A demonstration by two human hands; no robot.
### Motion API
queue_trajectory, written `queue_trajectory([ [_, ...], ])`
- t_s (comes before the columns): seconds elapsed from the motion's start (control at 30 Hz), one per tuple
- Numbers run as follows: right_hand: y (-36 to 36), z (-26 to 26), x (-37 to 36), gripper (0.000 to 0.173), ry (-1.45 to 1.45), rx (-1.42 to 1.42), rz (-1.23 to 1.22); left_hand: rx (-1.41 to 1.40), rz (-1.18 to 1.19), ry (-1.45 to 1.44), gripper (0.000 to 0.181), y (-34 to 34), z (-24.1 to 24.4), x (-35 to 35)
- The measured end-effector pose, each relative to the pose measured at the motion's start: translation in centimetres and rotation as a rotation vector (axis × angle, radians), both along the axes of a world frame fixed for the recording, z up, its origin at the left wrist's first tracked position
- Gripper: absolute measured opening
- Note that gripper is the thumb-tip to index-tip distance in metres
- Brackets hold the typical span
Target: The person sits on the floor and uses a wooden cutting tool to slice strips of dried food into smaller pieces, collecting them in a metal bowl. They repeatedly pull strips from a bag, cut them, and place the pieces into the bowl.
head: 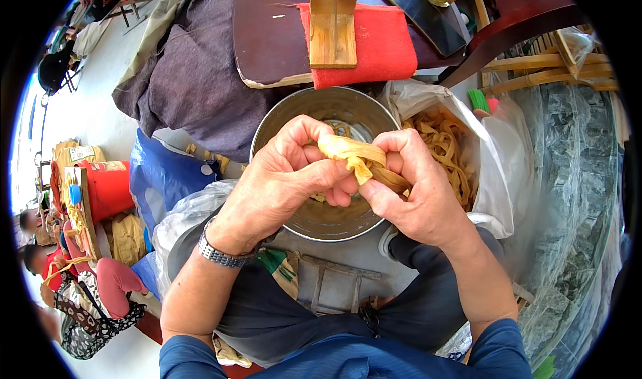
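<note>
A bundle of pale yellow, flat fibrous strips (353, 150) is wound and folded between my two hands. My left hand (293, 166) pinches its left end between thumb and fingers. On the other side, my right hand (416, 188) grips the lower right part, its thumb beside a short loose end that points down. Both hands are over a round metal pot (271, 113), and a few similar pieces lie inside it. Just right of the pot, a white plastic bag (484, 163) holds many brownish-yellow strips (444, 143).
A dark red table (271, 43) carries a wooden block stand (333, 38), a folded red cloth (386, 43) and a smartphone (426, 17). Dark cloth (205, 63) drapes at left, above a blue bag (170, 163). Another person (95, 298) sits far left, near a red bucket (108, 186).
</note>
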State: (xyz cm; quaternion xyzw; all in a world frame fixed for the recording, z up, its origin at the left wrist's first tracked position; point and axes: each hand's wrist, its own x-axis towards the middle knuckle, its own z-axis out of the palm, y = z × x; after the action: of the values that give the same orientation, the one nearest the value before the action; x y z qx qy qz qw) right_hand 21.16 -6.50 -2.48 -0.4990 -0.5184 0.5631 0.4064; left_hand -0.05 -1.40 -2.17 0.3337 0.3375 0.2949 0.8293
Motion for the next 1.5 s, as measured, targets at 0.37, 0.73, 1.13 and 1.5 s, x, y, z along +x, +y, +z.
queue_trajectory([
  [0.37,1.6,0.5,1.6,0.012,0.146,-0.546,0.083,1.288,-0.138,0.622,0.046,-1.6,-0.1,1.6],
  [0.73,1.0,-2.2,5.1,0.026,0.206,-0.570,0.522,1.479,-0.538,0.916,0.024,-3.7,-1.6,0.2],
  [1.13,1.8,-1.3,1.6,0.023,-0.206,-0.135,0.540,0.585,-0.534,0.833,0.052,-2.6,0.1,1.9],
  [1.5,1.7,-0.7,3.7,0.043,-0.343,-0.157,0.510,0.592,-0.524,0.789,0.033,-1.6,0.1,-0.2],
])
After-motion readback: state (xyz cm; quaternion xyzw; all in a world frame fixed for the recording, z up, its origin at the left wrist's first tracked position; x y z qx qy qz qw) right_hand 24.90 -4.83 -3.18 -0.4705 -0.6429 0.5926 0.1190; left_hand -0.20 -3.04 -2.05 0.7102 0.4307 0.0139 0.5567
